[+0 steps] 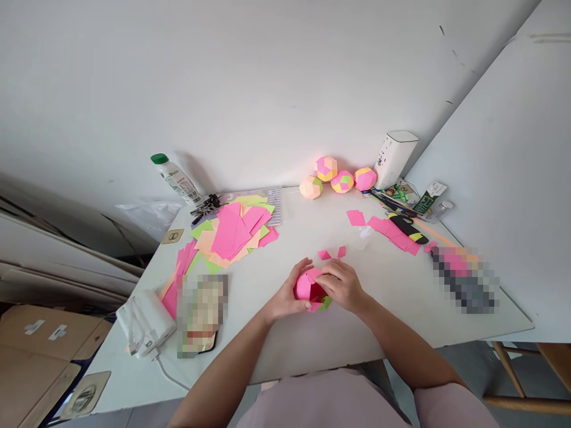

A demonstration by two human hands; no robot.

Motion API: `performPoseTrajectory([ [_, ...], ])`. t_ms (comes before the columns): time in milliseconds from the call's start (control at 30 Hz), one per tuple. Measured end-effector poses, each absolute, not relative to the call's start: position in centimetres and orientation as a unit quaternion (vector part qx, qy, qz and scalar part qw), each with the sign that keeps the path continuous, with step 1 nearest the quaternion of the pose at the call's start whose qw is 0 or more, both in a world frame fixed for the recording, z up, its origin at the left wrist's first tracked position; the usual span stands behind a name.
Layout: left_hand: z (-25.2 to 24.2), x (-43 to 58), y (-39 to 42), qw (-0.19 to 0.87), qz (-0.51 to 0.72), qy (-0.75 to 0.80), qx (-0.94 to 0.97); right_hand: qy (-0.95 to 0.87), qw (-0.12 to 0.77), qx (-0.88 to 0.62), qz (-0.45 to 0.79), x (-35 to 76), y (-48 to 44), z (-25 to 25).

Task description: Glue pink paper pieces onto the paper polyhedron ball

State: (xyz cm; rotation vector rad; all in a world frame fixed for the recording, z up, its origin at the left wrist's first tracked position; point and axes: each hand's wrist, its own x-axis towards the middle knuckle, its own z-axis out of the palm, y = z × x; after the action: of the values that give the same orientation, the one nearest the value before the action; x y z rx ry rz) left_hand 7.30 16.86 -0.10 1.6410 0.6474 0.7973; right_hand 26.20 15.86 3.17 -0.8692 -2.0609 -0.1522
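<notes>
My left hand [289, 292] is wrapped round the left side of a pink paper ball [304, 285], thumb in front and fingers behind. The ball has an opening on its right side and a bit of green at its lower right. My right hand [341, 284] is closed at the ball's upper right edge, its fingertips pinched at the opening. Whatever is between those fingertips is too small or hidden to make out. Just beyond the hands lie small folded pink paper pieces [325, 255]. Several finished paper balls [342, 182] in pink, yellow, peach and green sit against the wall.
Pink, peach and green paper sheets [232, 235] are heaped at the left, near keys [206, 208] and a green-capped bottle [178, 181]. A blurred phone [201, 315] and white charger [149, 324] lie nearer. On the right are a utility knife [407, 229], pink strips [392, 233] and a white box [395, 157].
</notes>
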Motion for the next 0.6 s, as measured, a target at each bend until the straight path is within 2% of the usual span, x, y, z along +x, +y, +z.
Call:
performPoseTrajectory([
  [100, -0.4, 7.3, 16.9, 0.614, 0.334, 0.255, 0.668, -0.833, 0.431, -0.343, -0.049, 26.1, 15.8, 3.3],
  [233, 0.0, 7.7, 16.6, 0.565, 0.359, 0.272, 0.691, -0.828, 0.445, -0.338, -0.039, 26.0, 15.8, 3.5],
  [433, 0.3, 8.0, 16.8, 0.379, 0.423, 0.32, 0.758, -0.802, 0.492, -0.337, 0.001, 25.9, 15.9, 3.8],
  [533, 0.0, 7.9, 16.9, 0.28, 0.446, 0.35, 0.774, -0.758, 0.528, -0.374, 0.087, 25.8, 15.6, 4.2],
  [600, -0.2, 7.9, 16.8, 0.233, 0.453, 0.366, 0.779, -0.703, 0.538, -0.424, 0.189, 25.7, 15.3, 4.6],
])
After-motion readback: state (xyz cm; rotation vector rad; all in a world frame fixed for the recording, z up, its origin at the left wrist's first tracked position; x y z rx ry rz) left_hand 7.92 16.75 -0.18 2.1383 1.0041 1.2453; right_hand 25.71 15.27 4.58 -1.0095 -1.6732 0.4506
